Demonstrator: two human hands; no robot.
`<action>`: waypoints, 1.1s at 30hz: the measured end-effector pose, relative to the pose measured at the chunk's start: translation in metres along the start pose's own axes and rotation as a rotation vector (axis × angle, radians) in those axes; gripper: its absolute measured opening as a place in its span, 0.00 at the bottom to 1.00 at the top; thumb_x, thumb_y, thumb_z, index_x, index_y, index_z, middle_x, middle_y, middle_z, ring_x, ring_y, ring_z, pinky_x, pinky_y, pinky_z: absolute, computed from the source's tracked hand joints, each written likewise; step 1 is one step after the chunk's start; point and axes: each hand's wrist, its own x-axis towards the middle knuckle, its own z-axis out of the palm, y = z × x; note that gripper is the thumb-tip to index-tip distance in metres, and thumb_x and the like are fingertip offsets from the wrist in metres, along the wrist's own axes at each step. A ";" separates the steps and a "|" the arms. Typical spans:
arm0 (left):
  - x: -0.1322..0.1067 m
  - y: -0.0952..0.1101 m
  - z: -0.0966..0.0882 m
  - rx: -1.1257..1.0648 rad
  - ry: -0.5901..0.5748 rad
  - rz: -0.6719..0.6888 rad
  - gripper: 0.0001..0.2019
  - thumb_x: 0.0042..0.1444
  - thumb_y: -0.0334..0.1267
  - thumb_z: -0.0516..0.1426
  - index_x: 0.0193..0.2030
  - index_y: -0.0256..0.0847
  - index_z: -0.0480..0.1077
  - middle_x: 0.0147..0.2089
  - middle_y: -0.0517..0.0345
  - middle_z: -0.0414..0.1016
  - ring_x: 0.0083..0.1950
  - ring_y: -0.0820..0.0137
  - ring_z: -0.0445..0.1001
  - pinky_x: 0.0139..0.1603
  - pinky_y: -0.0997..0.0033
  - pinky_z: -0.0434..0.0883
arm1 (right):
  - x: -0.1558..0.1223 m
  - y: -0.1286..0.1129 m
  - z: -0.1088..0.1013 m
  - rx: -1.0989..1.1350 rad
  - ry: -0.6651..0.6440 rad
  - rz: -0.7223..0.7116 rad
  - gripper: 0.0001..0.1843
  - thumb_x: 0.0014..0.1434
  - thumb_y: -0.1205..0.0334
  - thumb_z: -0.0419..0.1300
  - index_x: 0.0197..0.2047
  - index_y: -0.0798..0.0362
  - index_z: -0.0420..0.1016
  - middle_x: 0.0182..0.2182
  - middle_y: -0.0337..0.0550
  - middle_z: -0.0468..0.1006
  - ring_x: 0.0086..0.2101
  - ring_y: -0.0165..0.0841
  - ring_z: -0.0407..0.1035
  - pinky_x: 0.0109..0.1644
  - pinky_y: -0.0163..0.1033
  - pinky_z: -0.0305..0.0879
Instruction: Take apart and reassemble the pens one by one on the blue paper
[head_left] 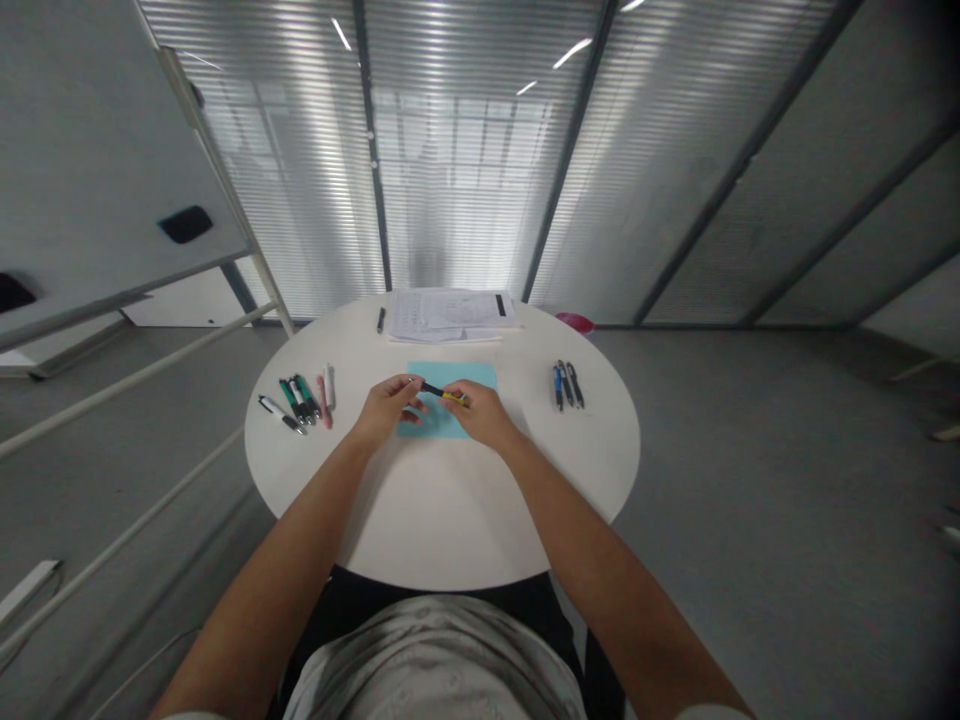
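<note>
Both my hands meet over a light blue sheet (465,378) on a round white table (450,520). Between them is a yellow and black pen (442,392), held level. My left hand (386,405) pinches its black end with closed fingers. My right hand (480,412) is closed round the yellow end. The middle of the blue sheet is hidden under my hands.
Several pens (300,400) lie in a row on the table's left side, and three dark and blue pens (568,384) on its right. A stack of printed papers (450,313) and a single black pen (381,319) lie at the far edge. A whiteboard stand (112,200) is on the left.
</note>
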 end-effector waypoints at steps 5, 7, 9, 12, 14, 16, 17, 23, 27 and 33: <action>-0.001 -0.002 0.000 -0.025 -0.016 -0.005 0.20 0.46 0.48 0.65 0.41 0.36 0.72 0.31 0.55 0.74 0.29 0.71 0.74 0.25 0.72 0.71 | -0.004 -0.005 -0.006 -0.128 -0.071 -0.027 0.13 0.64 0.55 0.53 0.42 0.51 0.76 0.31 0.39 0.78 0.31 0.30 0.68 0.37 0.34 0.59; -0.001 -0.002 0.000 -0.038 -0.026 -0.007 0.21 0.46 0.48 0.66 0.42 0.36 0.73 0.34 0.53 0.75 0.29 0.70 0.75 0.25 0.73 0.71 | -0.004 -0.006 -0.009 -0.162 -0.096 -0.045 0.13 0.65 0.56 0.52 0.42 0.50 0.76 0.33 0.40 0.79 0.33 0.31 0.69 0.38 0.34 0.59; 0.000 -0.003 0.000 -0.053 -0.042 -0.012 0.21 0.46 0.48 0.66 0.43 0.35 0.73 0.35 0.51 0.76 0.30 0.70 0.75 0.25 0.73 0.71 | -0.005 -0.008 -0.010 -0.172 -0.113 -0.067 0.14 0.67 0.57 0.50 0.43 0.50 0.75 0.35 0.41 0.79 0.35 0.32 0.70 0.40 0.34 0.59; 0.001 -0.004 -0.002 -0.064 -0.074 -0.009 0.22 0.47 0.47 0.65 0.44 0.35 0.74 0.37 0.49 0.77 0.31 0.68 0.77 0.26 0.73 0.71 | -0.005 -0.010 -0.011 -0.174 -0.133 -0.076 0.15 0.68 0.58 0.46 0.43 0.50 0.74 0.34 0.41 0.79 0.36 0.32 0.71 0.40 0.34 0.59; 0.002 -0.004 -0.004 -0.064 -0.095 -0.005 0.21 0.47 0.47 0.65 0.45 0.35 0.74 0.39 0.48 0.77 0.32 0.68 0.77 0.26 0.72 0.71 | -0.006 -0.010 -0.009 -0.178 -0.155 -0.071 0.16 0.69 0.58 0.44 0.42 0.50 0.73 0.31 0.40 0.78 0.33 0.31 0.70 0.39 0.34 0.58; 0.001 -0.004 -0.005 -0.059 -0.114 -0.007 0.21 0.48 0.47 0.65 0.45 0.35 0.74 0.42 0.46 0.78 0.31 0.68 0.77 0.26 0.72 0.72 | -0.006 -0.008 -0.006 -0.175 -0.167 -0.054 0.16 0.69 0.56 0.44 0.46 0.50 0.70 0.29 0.39 0.76 0.30 0.30 0.68 0.36 0.34 0.57; 0.001 -0.004 -0.005 -0.055 -0.122 -0.010 0.21 0.48 0.47 0.65 0.44 0.35 0.74 0.43 0.46 0.78 0.31 0.68 0.77 0.26 0.72 0.72 | -0.006 -0.008 -0.004 -0.171 -0.163 -0.037 0.14 0.68 0.54 0.46 0.48 0.50 0.68 0.28 0.38 0.75 0.28 0.30 0.67 0.34 0.34 0.56; -0.002 -0.002 -0.001 -0.052 -0.095 -0.005 0.21 0.47 0.47 0.65 0.44 0.35 0.75 0.42 0.44 0.78 0.37 0.63 0.79 0.26 0.73 0.71 | -0.007 -0.006 -0.003 -0.177 -0.073 0.060 0.15 0.61 0.50 0.57 0.44 0.51 0.64 0.32 0.39 0.76 0.29 0.31 0.68 0.32 0.33 0.55; -0.001 -0.002 -0.003 -0.052 -0.103 -0.012 0.22 0.47 0.47 0.65 0.45 0.35 0.74 0.41 0.45 0.78 0.34 0.65 0.78 0.27 0.72 0.72 | -0.006 -0.011 -0.006 -0.247 -0.112 0.032 0.11 0.67 0.52 0.50 0.42 0.50 0.67 0.30 0.39 0.77 0.30 0.31 0.70 0.34 0.34 0.55; 0.000 -0.004 -0.004 -0.037 -0.106 -0.006 0.22 0.47 0.48 0.65 0.45 0.35 0.74 0.41 0.46 0.78 0.33 0.66 0.78 0.26 0.72 0.72 | -0.007 -0.016 -0.006 -0.342 -0.155 -0.038 0.16 0.69 0.56 0.43 0.41 0.51 0.69 0.31 0.43 0.77 0.32 0.32 0.69 0.36 0.35 0.56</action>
